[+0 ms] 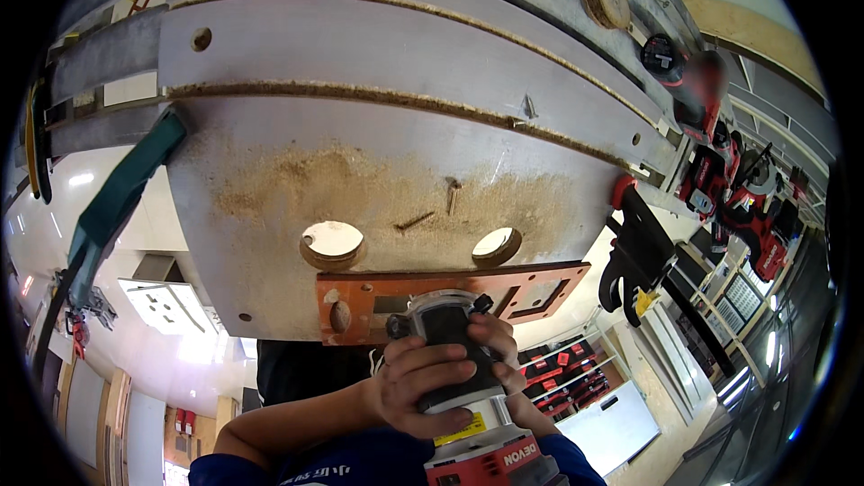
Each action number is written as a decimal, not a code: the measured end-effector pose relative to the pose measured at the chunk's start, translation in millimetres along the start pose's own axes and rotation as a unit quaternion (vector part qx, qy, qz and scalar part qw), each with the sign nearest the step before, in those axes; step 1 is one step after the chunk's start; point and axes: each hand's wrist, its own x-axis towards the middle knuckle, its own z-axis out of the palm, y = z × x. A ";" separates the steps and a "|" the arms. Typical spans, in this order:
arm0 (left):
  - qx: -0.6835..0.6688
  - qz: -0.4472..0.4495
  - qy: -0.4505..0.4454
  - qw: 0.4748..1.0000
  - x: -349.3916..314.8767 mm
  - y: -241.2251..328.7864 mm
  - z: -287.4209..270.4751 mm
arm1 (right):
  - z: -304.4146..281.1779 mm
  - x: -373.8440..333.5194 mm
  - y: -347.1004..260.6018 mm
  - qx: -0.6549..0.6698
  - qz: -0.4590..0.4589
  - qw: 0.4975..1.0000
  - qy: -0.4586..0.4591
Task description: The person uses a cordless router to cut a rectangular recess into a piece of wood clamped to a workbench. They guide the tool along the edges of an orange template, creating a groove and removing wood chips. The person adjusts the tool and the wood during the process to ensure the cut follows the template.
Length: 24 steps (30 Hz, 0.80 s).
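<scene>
A handheld trim router (450, 328), with a dark grip and a red and silver motor end, stands over an orange-red template plate (396, 285). Wrapped round its body from the left is my left hand (418, 387). My right hand (495, 346) grips it from the other side, its fingers partly hidden behind the tool. The router's base rests on the middle of the plate, and I cannot see the bit. Several round and rectangular cutouts pierce the plate, which lies along the near edge of a pale board (405, 139).
Two large round holes go through the board, with sawdust (315, 175) and two small brown pieces (414, 220) beyond them. A green clamp (112, 193) grips its left side. A black and red clamp (641, 252) is at the right. Power tools (756, 207) lie farther right.
</scene>
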 end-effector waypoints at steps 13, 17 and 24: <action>0.028 -0.010 -0.044 0.999 -2.6 13.5 -10.4 | 17.3 22.6 -16.9 0.010 -0.042 0.996 0.074; 0.042 -0.001 -0.069 0.997 -7.7 15.0 -13.0 | 30.9 0.8 -3.3 0.032 -0.042 0.993 0.102; 0.023 0.000 -0.258 0.966 26.8 14.2 -50.9 | 32.5 -5.7 -3.5 0.026 -0.027 0.992 0.118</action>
